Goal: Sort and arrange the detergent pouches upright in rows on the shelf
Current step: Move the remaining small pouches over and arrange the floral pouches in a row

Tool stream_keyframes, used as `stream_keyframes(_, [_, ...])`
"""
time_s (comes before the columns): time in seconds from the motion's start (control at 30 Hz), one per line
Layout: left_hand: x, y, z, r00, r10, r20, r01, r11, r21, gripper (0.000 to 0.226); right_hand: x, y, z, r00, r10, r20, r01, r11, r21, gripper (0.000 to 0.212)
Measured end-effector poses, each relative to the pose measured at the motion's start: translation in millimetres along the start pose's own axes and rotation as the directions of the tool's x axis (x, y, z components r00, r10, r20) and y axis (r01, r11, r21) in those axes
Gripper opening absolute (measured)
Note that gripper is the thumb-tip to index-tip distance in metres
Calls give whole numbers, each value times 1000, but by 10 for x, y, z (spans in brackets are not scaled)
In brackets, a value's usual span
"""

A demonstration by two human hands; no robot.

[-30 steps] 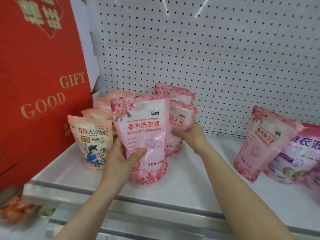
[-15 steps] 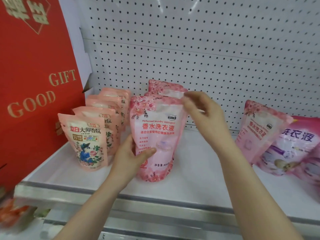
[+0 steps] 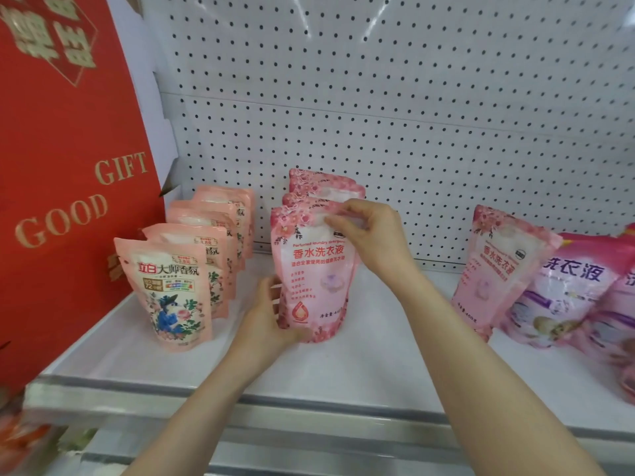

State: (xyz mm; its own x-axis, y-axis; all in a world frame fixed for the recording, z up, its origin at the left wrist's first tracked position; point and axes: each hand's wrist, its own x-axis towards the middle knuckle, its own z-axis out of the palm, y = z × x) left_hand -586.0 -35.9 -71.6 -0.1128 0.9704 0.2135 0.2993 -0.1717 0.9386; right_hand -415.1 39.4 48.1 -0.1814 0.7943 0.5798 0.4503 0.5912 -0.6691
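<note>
Pink rose pouch [image 3: 318, 273] stands upright at centre frame on the white shelf [image 3: 343, 372], at the front of a short row with two matching pouches [image 3: 323, 187] close behind it; the left hand [image 3: 266, 317] grips its lower left edge, fingers curled round the side; the right hand [image 3: 371, 235] pinches its top edge with bent fingertips. At left of the frame a row of peach pouches [image 3: 175, 286] stands upright, beside a red gift box [image 3: 62, 201]; at right another pink pouch [image 3: 498, 266] leans tilted against magenta pouches [image 3: 567, 293]; a white pegboard [image 3: 378, 115] fills the upper frame.
</note>
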Motion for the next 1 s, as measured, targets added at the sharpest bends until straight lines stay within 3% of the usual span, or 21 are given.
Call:
stream_keyframes(0.2, [76, -66, 23, 999, -10, -44, 16, 990, 143, 58, 65, 58, 44, 998, 16, -64, -15, 1000, 9, 8])
stream_keyframes(0.4, [29, -48, 24, 999, 25, -40, -18, 988, 151, 60, -132, 17, -96, 991, 1, -134, -10, 998, -63, 11])
stream_keyframes(0.53, [-121, -50, 66, 961, 162, -225, -104, 962, 252, 66, -599, 76, -424, 953, -7, -301, -34, 991, -131, 13])
stream_keyframes(0.67, [-376, 58, 238, 884, 308, -351, -245, 946, 213, 48, -1311, 316, -819, 860, 38, -509, -168, 963, -213, 18])
stream_keyframes(0.73, [-469, 151, 433, 887, 375, -269, -329, 922, 203, 45, -1654, 478, -1004, 819, 90, -566, -277, 927, -254, 18])
stream_keyframes(0.83, [-496, 327, 835, 900, 434, -36, -420, 888, 186, 48, -2049, 703, -1244, 739, 145, -658, -399, 881, -253, 20])
stream_keyframes(1.0, [-262, 671, 1640, 893, 395, 216, -436, 877, 200, 59, -2300, 991, -1695, 591, -57, -804, -423, 827, -370, 24])
